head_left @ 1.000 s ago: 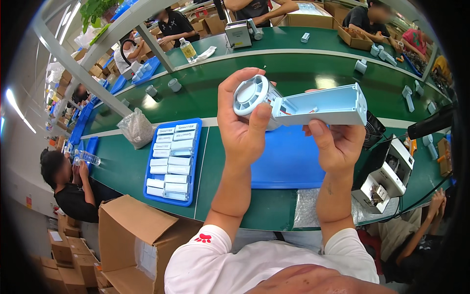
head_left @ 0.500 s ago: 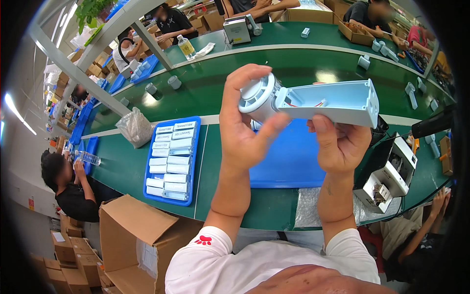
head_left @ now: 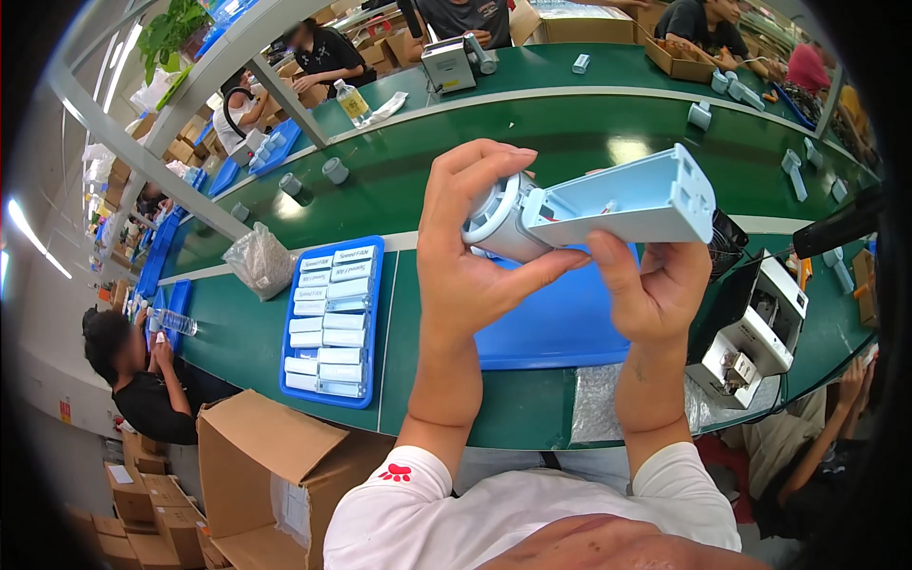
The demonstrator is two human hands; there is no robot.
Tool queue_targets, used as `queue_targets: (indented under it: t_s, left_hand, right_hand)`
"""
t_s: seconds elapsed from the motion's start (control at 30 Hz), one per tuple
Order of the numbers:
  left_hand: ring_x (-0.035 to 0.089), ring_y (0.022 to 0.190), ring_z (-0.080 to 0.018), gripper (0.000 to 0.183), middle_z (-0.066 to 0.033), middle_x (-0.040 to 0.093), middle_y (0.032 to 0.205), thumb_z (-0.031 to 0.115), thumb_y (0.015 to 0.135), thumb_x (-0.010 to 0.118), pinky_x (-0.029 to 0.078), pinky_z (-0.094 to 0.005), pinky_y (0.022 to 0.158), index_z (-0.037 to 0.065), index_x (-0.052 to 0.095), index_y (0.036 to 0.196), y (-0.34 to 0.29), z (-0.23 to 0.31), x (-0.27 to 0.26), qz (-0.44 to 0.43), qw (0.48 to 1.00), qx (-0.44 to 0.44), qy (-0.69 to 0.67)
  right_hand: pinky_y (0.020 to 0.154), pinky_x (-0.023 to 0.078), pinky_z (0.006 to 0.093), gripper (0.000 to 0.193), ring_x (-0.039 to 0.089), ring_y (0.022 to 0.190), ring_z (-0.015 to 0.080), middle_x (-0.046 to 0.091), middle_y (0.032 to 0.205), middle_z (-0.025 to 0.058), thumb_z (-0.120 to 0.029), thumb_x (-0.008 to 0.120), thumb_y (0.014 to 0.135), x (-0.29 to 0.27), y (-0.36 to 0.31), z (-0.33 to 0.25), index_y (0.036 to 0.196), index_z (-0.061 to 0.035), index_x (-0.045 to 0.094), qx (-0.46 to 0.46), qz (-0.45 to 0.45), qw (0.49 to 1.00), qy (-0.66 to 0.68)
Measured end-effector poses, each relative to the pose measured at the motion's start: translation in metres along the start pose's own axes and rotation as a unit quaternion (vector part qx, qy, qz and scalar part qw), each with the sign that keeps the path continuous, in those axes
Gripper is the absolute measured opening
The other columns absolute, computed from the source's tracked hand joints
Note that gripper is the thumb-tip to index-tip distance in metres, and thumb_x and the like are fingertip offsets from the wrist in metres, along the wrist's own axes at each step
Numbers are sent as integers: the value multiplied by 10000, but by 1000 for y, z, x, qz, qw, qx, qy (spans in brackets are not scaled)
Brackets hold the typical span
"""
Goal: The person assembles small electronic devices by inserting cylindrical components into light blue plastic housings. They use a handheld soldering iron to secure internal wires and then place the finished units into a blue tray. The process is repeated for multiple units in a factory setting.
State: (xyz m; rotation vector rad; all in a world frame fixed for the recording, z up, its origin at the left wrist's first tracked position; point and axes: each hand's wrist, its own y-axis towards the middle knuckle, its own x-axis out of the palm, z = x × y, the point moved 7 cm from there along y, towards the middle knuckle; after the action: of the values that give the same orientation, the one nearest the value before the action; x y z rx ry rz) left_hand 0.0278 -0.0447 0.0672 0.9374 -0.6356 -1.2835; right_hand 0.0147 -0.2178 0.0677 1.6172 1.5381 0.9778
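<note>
Between my two hands, above the bench, hangs a pale-blue handheld fan housing [head_left: 608,226] with a round vented head and a hollow, open handle. Small wires show inside the handle, red among them. My left hand [head_left: 458,256] wraps round the vented head [head_left: 503,220], its thumb stretched along the lower side toward the handle. The handle is gripped by my right hand [head_left: 660,290], thumb on the near wall and fingers mostly hidden behind it. Below the hands lies a blue tray [head_left: 551,347], partly covered from sight by my hands and wrists.
To the left, a blue tray [head_left: 328,396] holds rows of white and pale-blue oblong pieces beside a plastic bag [head_left: 260,263]. A white-and-black machine [head_left: 755,328] stands right, near bubble wrap [head_left: 597,404]. An open carton [head_left: 256,437] sits lower left. Co-workers sit around the benches.
The fan housing has tilted, its handle end rising and shifting slightly left. My left thumb, blurred before, now rests lower along the housing. My right hand has moved a little left.
</note>
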Motion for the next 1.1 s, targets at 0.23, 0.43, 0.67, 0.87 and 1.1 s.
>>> queue_targets:
  t_s: [0.23, 0.43, 0.67, 0.87, 1.1]
  left_hand:
    - [674, 1015, -252, 662, -121, 657, 1154, 55, 541, 924, 560, -347, 843, 65, 691, 1161, 3, 2, -2, -1, 997, 46, 61]
    - [680, 987, -245, 644, -119, 663, 1135, 44, 531, 893, 565, -339, 821, 63, 699, 1145, 3, 10, -2, 30, 991, 84, 97]
    - [682, 937, -232, 639, -111, 661, 1111, 46, 507, 875, 568, -329, 773, 66, 707, 1122, 2, 8, -4, 48, 989, 95, 102]
    - [678, 911, -219, 623, -106, 657, 1084, 48, 489, 866, 566, -325, 748, 73, 718, 1094, 3, 12, -4, 55, 986, 125, 94]
    - [678, 857, -221, 572, -104, 666, 1048, 64, 486, 872, 564, -320, 727, 71, 738, 1041, 1, 10, -5, 66, 984, 142, 88]
  right_hand:
    - [648, 528, 254, 362, 688, 754, 146, 730, 928, 91, -103, 813, 837, 6, 1, 3, 1139, 21, 656, -5, -11, 1000, -7]
    - [639, 517, 254, 393, 669, 737, 145, 726, 926, 83, -112, 816, 837, 9, -2, 8, 1162, 21, 640, -21, -13, 999, -21]
    - [646, 494, 242, 364, 640, 709, 150, 720, 947, 86, -90, 816, 811, 10, -4, 10, 1129, 2, 667, 16, -37, 999, 6]
    - [720, 527, 285, 328, 688, 818, 205, 703, 1008, 111, -33, 805, 773, 12, -1, 3, 1081, -8, 695, -31, -38, 998, 40]
    - [744, 535, 294, 327, 701, 858, 228, 697, 1045, 130, -24, 802, 778, 15, -2, 2, 1085, -6, 693, -45, -51, 997, 48]
